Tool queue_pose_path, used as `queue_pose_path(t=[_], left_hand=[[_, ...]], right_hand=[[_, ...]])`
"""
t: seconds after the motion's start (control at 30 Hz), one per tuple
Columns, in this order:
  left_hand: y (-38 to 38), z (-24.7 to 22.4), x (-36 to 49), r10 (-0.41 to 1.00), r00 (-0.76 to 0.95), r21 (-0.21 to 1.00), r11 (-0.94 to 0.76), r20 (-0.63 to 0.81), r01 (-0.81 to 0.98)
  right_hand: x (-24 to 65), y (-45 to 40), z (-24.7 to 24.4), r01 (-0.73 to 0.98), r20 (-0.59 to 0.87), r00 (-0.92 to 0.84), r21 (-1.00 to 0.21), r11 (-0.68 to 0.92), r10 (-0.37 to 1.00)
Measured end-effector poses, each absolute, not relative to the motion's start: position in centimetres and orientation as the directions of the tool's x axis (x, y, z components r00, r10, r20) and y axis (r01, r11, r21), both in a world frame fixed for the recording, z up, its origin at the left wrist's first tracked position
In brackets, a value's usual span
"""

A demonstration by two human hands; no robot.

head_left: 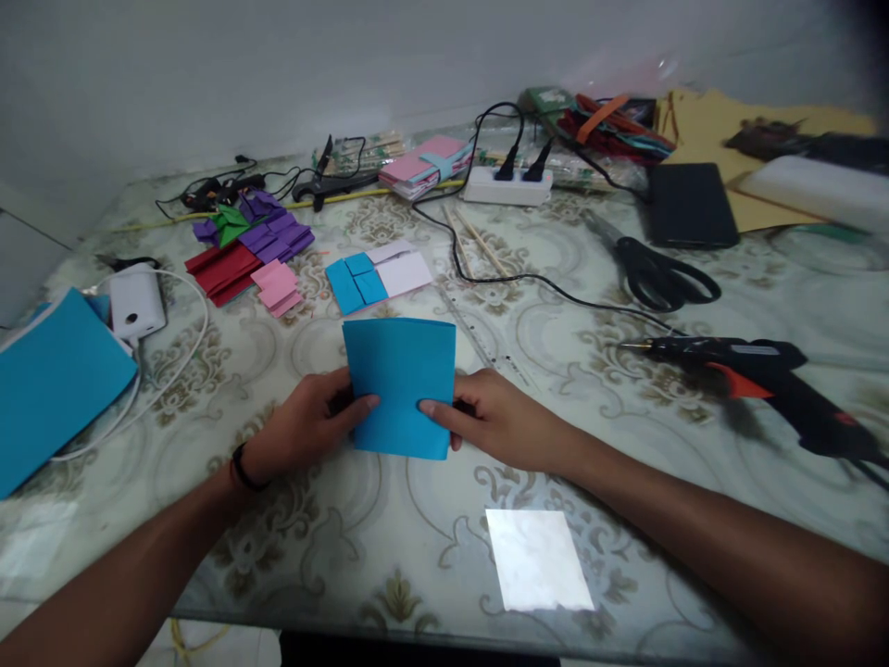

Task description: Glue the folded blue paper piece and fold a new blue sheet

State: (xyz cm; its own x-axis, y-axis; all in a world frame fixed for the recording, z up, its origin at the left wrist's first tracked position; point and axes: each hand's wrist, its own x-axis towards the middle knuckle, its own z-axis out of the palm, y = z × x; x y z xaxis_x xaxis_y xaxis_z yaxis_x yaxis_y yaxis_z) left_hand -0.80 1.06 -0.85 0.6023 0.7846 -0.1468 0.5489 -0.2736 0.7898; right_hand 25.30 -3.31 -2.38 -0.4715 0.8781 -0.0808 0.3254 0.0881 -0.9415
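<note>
A folded sheet of blue paper (403, 371) is held up over the patterned tabletop between both hands. My left hand (319, 417) pinches its left edge, thumb on the front and fingers behind. Gripping the right edge the same way is my right hand (486, 417). The fingers behind the sheet are mostly hidden. Just beyond it lies a white and blue folded paper piece (406, 270). To the left of that are a pink folded paper (276, 287), a dark red one (223, 272) and purple ones (278, 237).
At the right lie a glue gun (736, 357) and black-handled scissors (659, 273). A black cord runs to the white power strip (507, 187) at the back. Large blue paper (59, 389) and a white power bank (137, 301) with its cable occupy the left.
</note>
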Motion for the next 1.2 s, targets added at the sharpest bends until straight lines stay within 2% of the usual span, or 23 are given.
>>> queue_pose_path(t=[0.4,1.2], left_hand=[[1.0,-0.62,-0.6,0.789,0.593,0.757,-0.287,-0.161,0.587],[0.98,-0.63,-0.51,0.777,0.618,0.787,-0.307,-0.116,0.535]], right_hand=[[25.24,-3.3,-2.33,0.328,-0.093,-0.47,-0.942,0.076,0.878],[25.22,-3.27,-2.5,0.33,-0.094,-0.475,-0.941,0.078,0.875]])
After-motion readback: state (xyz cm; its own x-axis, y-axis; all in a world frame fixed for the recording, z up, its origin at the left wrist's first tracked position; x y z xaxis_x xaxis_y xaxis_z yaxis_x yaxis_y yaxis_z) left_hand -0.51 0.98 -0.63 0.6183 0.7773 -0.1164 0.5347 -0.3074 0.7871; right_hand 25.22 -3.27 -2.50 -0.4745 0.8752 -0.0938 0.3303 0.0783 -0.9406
